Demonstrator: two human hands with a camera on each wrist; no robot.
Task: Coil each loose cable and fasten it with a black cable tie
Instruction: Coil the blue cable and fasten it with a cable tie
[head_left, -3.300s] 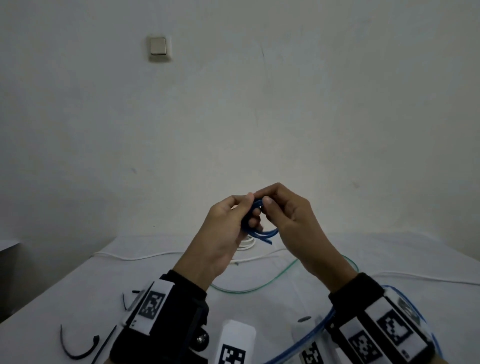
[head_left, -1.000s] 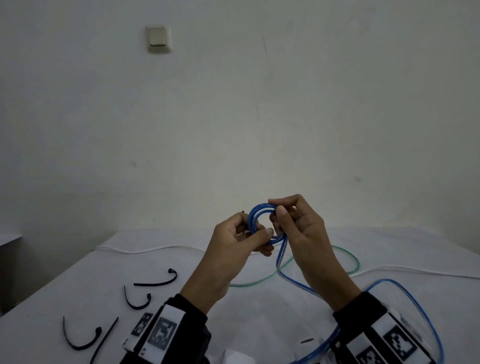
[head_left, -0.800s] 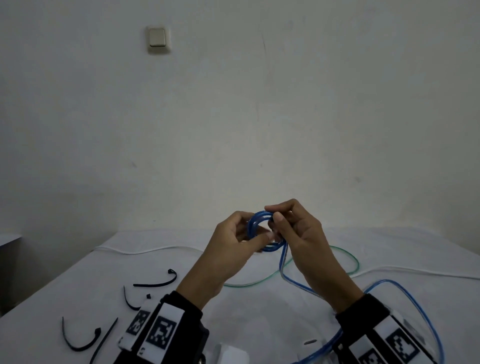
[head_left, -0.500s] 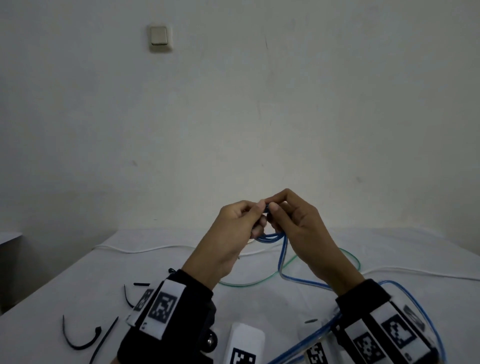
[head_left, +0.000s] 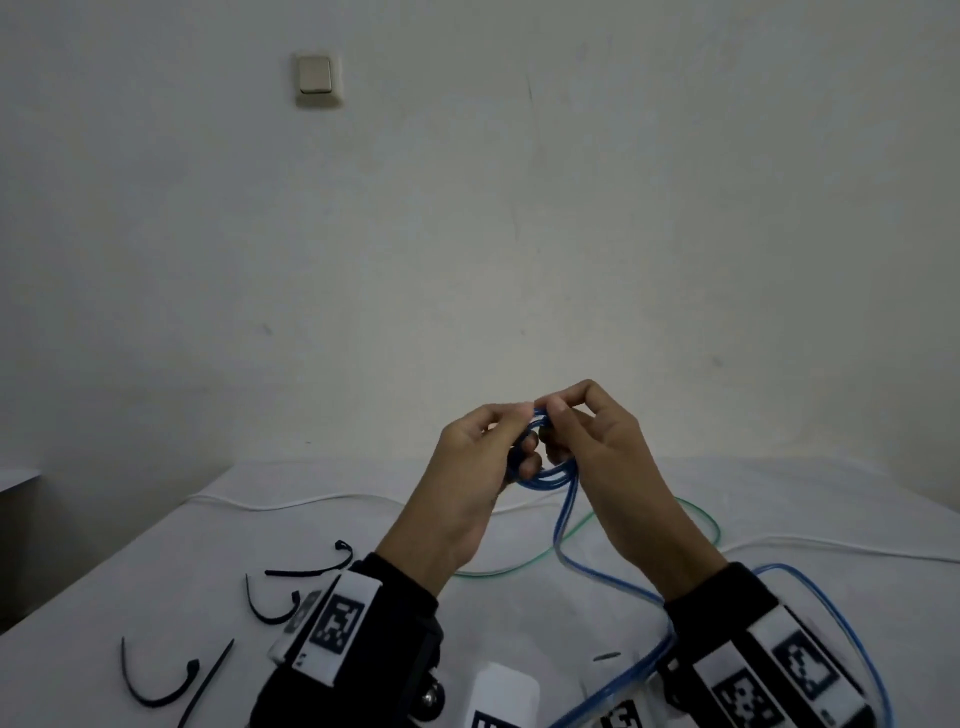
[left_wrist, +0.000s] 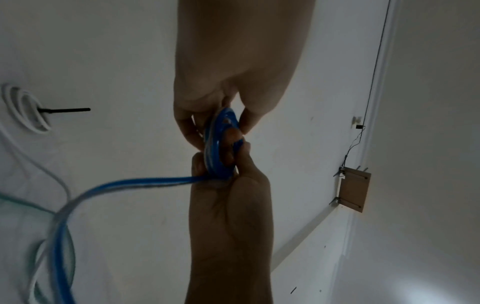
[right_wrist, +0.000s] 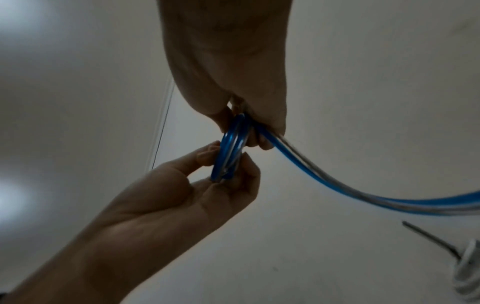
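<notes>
Both hands hold a small coil of blue cable (head_left: 545, 475) in the air above the white table (head_left: 519, 613). My left hand (head_left: 511, 431) pinches the coil's left side between thumb and fingers. My right hand (head_left: 550, 421) pinches its top and right side. The left wrist view has the coil (left_wrist: 221, 142) edge-on, between the left hand (left_wrist: 226, 111) above and the right hand (left_wrist: 221, 164) below. The loose blue cable (head_left: 563, 525) hangs from the coil beside the right hand (right_wrist: 241, 123) and loops over the table to the right. Several black cable ties (head_left: 311, 569) lie at the front left.
A green cable (head_left: 519, 566) and a white cable (head_left: 291, 501) trail across the table behind the hands. A coiled white cable (left_wrist: 26, 111) bound with a black tie lies on the table. The wall stands right behind the table.
One second ago the blue coil faced me as an open ring. Both hands have since turned it and closed around it, so most of it is hidden between the fingers.
</notes>
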